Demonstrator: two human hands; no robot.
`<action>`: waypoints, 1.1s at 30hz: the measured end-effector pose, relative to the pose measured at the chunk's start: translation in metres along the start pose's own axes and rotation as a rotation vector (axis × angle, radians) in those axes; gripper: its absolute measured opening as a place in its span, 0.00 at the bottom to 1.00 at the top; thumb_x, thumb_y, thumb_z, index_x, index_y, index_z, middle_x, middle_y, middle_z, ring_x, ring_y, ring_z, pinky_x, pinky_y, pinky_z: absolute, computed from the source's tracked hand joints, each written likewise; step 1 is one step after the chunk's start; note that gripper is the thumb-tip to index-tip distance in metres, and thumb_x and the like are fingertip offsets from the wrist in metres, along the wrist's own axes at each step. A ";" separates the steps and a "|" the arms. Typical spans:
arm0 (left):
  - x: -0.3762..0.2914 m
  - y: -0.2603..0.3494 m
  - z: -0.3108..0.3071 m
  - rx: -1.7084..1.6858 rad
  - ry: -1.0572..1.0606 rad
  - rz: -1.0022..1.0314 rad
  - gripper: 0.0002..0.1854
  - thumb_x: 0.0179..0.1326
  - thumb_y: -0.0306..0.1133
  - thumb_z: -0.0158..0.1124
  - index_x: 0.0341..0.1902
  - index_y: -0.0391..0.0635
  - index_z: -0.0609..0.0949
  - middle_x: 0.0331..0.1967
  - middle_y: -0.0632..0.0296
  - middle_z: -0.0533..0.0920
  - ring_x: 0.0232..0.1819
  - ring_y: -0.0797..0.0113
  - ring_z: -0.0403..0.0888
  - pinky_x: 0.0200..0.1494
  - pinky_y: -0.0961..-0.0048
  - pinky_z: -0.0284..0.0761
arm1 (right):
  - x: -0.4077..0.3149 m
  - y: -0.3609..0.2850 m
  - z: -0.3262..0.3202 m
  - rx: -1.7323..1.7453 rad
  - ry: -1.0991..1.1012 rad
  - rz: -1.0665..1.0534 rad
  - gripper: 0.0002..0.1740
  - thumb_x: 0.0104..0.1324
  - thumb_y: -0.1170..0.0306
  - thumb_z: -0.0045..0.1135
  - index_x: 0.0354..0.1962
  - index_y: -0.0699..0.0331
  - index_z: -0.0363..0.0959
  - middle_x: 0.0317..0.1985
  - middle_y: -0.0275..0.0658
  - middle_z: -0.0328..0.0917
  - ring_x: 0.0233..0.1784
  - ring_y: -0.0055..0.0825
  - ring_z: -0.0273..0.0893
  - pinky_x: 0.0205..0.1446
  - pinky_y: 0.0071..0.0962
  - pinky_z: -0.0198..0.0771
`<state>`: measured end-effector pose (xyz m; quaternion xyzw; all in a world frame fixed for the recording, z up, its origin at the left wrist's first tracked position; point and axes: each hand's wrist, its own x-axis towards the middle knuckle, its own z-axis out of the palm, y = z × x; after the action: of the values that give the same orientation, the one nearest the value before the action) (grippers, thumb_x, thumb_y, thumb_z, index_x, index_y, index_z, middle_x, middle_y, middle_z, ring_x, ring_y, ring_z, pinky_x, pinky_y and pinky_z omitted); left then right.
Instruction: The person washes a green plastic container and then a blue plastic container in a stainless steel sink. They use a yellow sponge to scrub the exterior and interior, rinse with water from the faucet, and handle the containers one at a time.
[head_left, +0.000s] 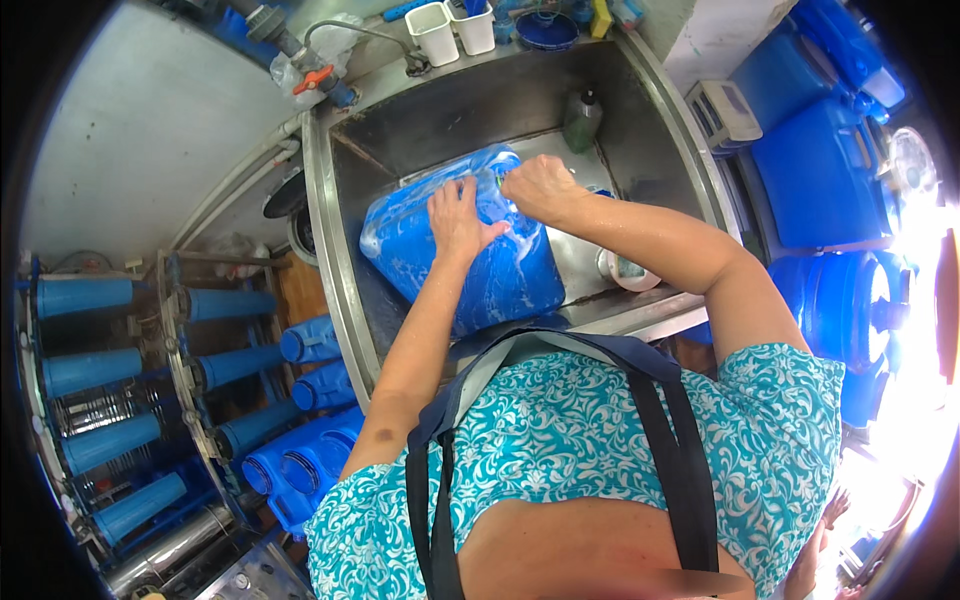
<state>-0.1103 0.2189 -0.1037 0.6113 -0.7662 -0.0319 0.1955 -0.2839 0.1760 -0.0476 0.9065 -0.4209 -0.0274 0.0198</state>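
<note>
A large blue plastic water container lies tilted on its side in the stainless steel sink, streaked with white suds. My left hand rests on its upper face, fingers spread and thumb pointing right. My right hand is clenched at the container's upper right, beside its moulded end. A sliver of something green shows at those fingers; the rest of it is hidden. To the right of the container, partly under my right forearm, a white round tub lies in the sink.
A pump bottle stands in the sink's far corner. White plastic holders and a blue round lid sit on the back ledge, near a valve with an orange handle. Blue containers are stacked at right; filter housings line the left.
</note>
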 end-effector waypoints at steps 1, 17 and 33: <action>0.000 0.000 0.000 -0.001 -0.016 -0.006 0.50 0.27 0.50 0.86 0.60 0.44 0.76 0.52 0.51 0.76 0.55 0.50 0.72 0.60 0.54 0.66 | 0.001 0.000 -0.001 0.035 -0.024 0.003 0.08 0.54 0.69 0.61 0.29 0.59 0.87 0.30 0.45 0.86 0.33 0.43 0.88 0.30 0.43 0.82; -0.003 0.000 0.002 0.026 0.042 -0.021 0.52 0.24 0.52 0.86 0.60 0.47 0.76 0.49 0.55 0.75 0.55 0.52 0.72 0.61 0.55 0.65 | 0.039 0.054 0.036 0.439 -0.327 0.079 0.18 0.62 0.56 0.58 0.41 0.59 0.85 0.38 0.53 0.84 0.45 0.50 0.84 0.52 0.47 0.77; -0.008 0.002 -0.003 -0.013 0.089 -0.027 0.53 0.23 0.55 0.85 0.60 0.47 0.78 0.51 0.56 0.77 0.56 0.52 0.73 0.62 0.55 0.66 | -0.009 0.068 0.017 0.441 -0.139 0.168 0.14 0.66 0.58 0.55 0.43 0.50 0.83 0.36 0.46 0.84 0.43 0.49 0.82 0.48 0.49 0.76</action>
<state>-0.1101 0.2273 -0.1020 0.6212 -0.7481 -0.0123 0.2330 -0.3426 0.1392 -0.0599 0.8466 -0.4910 0.0047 -0.2053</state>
